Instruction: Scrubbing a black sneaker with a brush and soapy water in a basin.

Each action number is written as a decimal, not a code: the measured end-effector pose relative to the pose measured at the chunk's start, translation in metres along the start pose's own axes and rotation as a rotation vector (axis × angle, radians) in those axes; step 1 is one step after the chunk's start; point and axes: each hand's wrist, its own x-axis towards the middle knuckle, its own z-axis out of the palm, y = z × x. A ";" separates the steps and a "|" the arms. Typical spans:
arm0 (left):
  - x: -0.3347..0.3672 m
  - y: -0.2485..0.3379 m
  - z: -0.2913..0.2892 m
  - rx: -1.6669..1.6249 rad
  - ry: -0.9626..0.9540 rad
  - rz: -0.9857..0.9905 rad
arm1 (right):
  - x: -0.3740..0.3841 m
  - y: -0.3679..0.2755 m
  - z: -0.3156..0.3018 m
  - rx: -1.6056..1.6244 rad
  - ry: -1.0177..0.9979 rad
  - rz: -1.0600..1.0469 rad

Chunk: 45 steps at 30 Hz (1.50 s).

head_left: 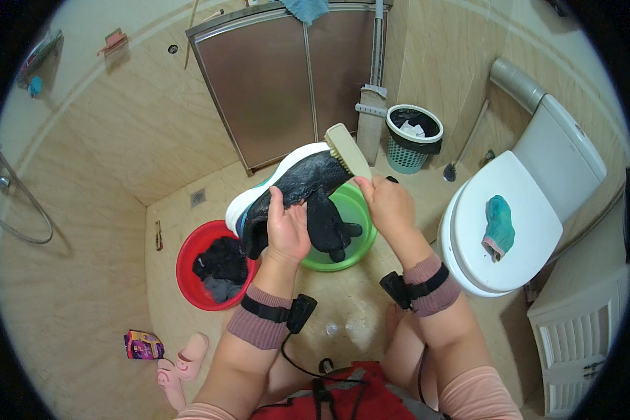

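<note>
A black shoe with a white sole is tilted over the green basin, its toe up and to the right. My left hand grips it from the near side, thumb raised along the upper and the other fingers partly hidden. Between shoe and basin hangs a dark, floppy part; whether it belongs to the shoe I cannot tell. In my right hand is the handle of a pale scrubbing brush, its bristles against the shoe's toe. Water shows in the basin.
Left of the green basin, a red basin holds dark cloth. A toilet with a teal cloth item on its lid stands at right. Behind are a lined waste bin and a brown cabinet. Pink slippers lie at lower left.
</note>
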 end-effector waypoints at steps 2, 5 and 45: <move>0.000 -0.002 -0.009 0.135 0.052 0.075 | -0.021 -0.029 0.011 0.040 -0.069 -0.062; -0.003 0.000 -0.012 0.156 0.084 0.073 | -0.042 -0.047 0.029 0.077 -0.122 -0.248; 0.002 0.042 -0.051 -0.279 -0.078 -0.379 | -0.021 -0.018 0.015 -0.062 -0.003 -0.238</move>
